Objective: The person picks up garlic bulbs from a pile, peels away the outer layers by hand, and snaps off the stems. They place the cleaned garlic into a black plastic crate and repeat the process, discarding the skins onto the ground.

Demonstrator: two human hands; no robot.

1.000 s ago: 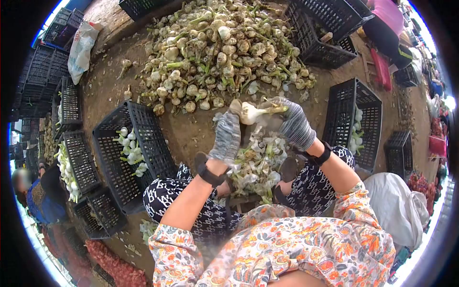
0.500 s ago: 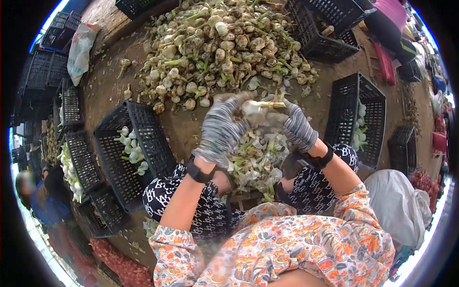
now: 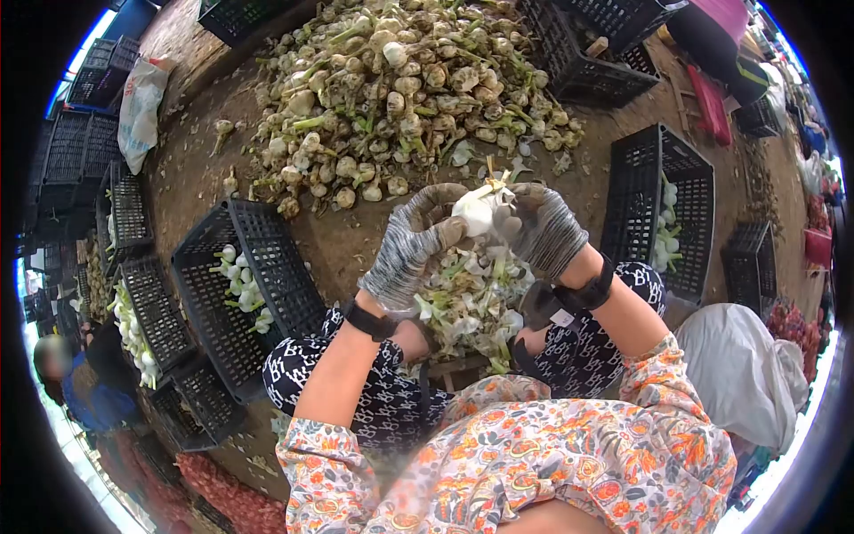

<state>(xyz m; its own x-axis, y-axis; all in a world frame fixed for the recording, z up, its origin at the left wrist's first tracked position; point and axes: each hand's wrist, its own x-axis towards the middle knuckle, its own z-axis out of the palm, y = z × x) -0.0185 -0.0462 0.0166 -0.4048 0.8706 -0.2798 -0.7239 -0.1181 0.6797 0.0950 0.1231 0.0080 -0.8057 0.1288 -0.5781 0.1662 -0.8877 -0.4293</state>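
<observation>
Both my hands wear grey striped knit gloves with darkened fingers. Between them, above the floor, is a white garlic bulb (image 3: 477, 214), its stalk and roots pointing up and away from me. My left hand (image 3: 416, 240) is closed around the bulb's left side, thumb across the near face. My right hand (image 3: 544, 233) has its fingers curled against the bulb's right side; its fingertips are slightly blurred. Below the hands, between my knees, lies a heap of peeled skins and stalk scraps (image 3: 471, 298). Beyond them rises a large pile of untrimmed garlic (image 3: 409, 98).
A black crate (image 3: 289, 258) with white bulbs stands at my left, another black crate (image 3: 703, 200) with bulbs at my right. More crates (image 3: 583, 67) sit beyond the pile. A white sack (image 3: 743, 374) lies at right. Another person (image 3: 89, 383) is at far left.
The bulb has turned from lying sideways, stalk to the right, to pointing its stalk up and away. My right hand has moved slightly closer to my left, and its fingers now bend toward the bulb.
</observation>
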